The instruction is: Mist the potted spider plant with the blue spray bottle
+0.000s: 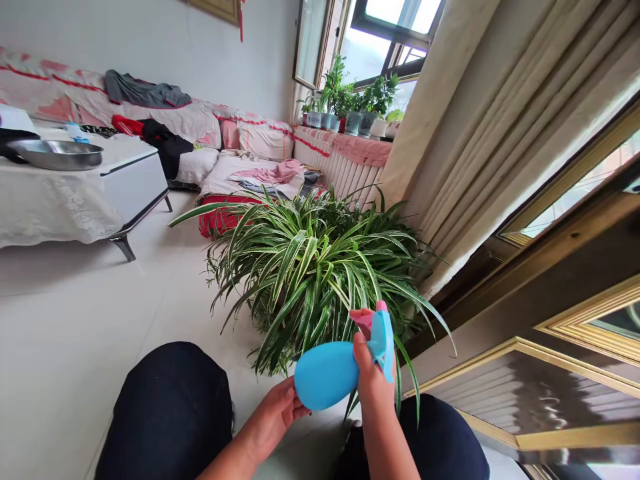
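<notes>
A light-blue spray bottle (327, 375) with a pink nozzle and pink trigger lies tilted on its side in the air between my hands. My right hand (374, 377) is wrapped round its neck below the spray head. At the rounded base, the fingers of my left hand (280, 408) touch the bottle from beneath, partly hidden by it. Just beyond the bottle, a large bushy spider plant (305, 267) with green and pale-striped leaves spreads over the floor. Its pot is hidden by the leaves.
My bent knees flank the plant's near side. At right stand a brown cabinet door (480, 387) with gold trim and a beige curtain (450, 133). A cloth-covered table (55, 207) holds a metal basin (57, 153). Potted plants (353, 110) line the windowsill.
</notes>
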`<state>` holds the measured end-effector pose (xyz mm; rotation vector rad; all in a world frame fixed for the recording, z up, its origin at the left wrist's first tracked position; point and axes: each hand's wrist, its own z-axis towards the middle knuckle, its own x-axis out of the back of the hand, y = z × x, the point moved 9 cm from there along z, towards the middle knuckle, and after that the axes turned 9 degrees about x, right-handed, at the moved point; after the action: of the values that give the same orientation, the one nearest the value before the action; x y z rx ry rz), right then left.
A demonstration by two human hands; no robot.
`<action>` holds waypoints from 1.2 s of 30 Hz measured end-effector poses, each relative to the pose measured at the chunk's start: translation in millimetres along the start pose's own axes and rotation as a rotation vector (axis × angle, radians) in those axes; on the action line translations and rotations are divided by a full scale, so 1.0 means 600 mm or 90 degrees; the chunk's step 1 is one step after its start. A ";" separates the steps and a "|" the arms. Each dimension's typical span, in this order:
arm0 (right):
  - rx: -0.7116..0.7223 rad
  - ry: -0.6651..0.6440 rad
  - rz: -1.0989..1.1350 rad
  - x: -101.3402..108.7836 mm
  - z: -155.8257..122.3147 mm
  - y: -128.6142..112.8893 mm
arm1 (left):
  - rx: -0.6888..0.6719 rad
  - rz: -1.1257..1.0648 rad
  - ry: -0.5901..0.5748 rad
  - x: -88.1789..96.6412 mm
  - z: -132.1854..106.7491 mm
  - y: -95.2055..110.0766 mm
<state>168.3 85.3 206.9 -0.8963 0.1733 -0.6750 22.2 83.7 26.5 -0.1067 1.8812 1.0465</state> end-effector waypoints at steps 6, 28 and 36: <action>0.108 -0.039 -0.112 0.004 -0.005 -0.018 | 0.003 -0.043 -0.012 -0.008 0.001 -0.005; -0.133 0.116 -0.042 0.044 0.005 0.043 | -0.003 -0.103 -0.116 -0.011 0.003 -0.023; -0.120 0.104 -0.070 0.040 0.002 0.022 | 0.000 -0.130 -0.131 -0.010 0.007 -0.028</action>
<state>193.7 77.3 200.4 -1.0372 0.3401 -0.8454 36.2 74.1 19.7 -0.1800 1.6480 0.8827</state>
